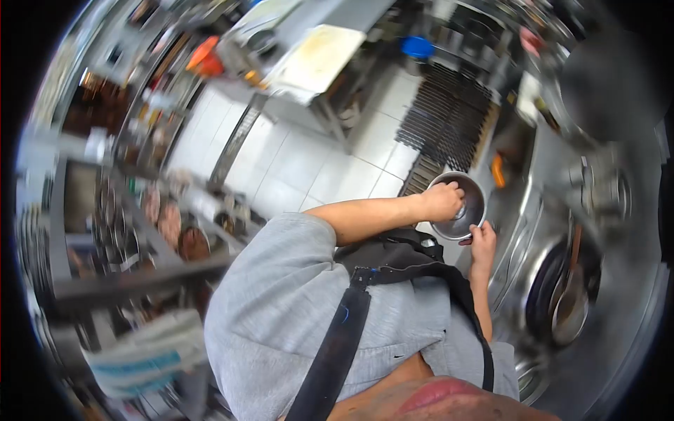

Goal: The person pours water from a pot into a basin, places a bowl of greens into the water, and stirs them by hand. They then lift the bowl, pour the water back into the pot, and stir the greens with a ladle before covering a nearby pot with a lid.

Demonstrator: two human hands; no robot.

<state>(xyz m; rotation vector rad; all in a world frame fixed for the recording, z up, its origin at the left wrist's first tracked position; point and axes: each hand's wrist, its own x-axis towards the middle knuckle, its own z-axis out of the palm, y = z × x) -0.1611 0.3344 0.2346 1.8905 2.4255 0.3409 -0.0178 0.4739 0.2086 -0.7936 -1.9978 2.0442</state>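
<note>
A round metal bowl (475,193) is held in front of my body. My right hand (482,242) grips its near rim, thumb on the edge and fingers below. Over the bowl's left side, my left hand (444,202) is closed with its fingers reaching inside. What those fingers hold, if anything, is hidden; a small pale shine shows beside them. A small dark reddish piece (465,241) sits under the rim next to my right hand.
To my right runs a steel counter with a wok (544,291) and a ladle (570,309). Black slatted mats (449,112) lie on the tiled floor ahead. A cutting board (319,59) rests on a table, and a blue lid (418,47) stands beyond. Shelves line the left.
</note>
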